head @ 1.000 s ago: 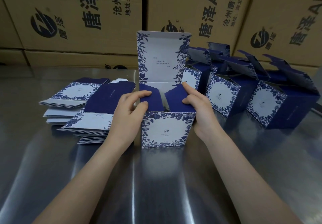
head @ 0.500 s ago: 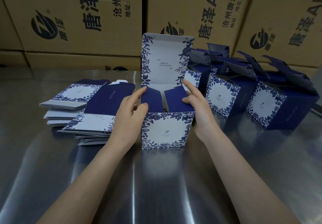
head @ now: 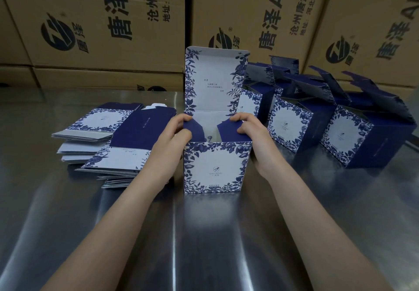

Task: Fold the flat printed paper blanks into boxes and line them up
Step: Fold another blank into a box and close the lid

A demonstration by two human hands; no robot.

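A blue-and-white floral box (head: 215, 168) stands upright on the steel table (head: 204, 245), its lid (head: 214, 80) raised at the back. My left hand (head: 174, 136) grips the box's left side, fingers curled over the dark blue left flap (head: 192, 128). My right hand (head: 251, 130) grips the right side, pinching the dark blue right flap (head: 226, 130). Both flaps tilt inward over the opening. To the left lie stacks of flat printed blanks (head: 108, 141). Several folded boxes (head: 340, 127) with open lids stand in a row at the right.
Large brown cardboard cartons (head: 102, 23) with black print form a wall behind the table. The row of folded boxes reaches the table's right edge.
Both hands curled their fingers over the side flaps, which were pressed by straight fingers before. The flaps have spread apart, and the box now looks closer and larger in view.
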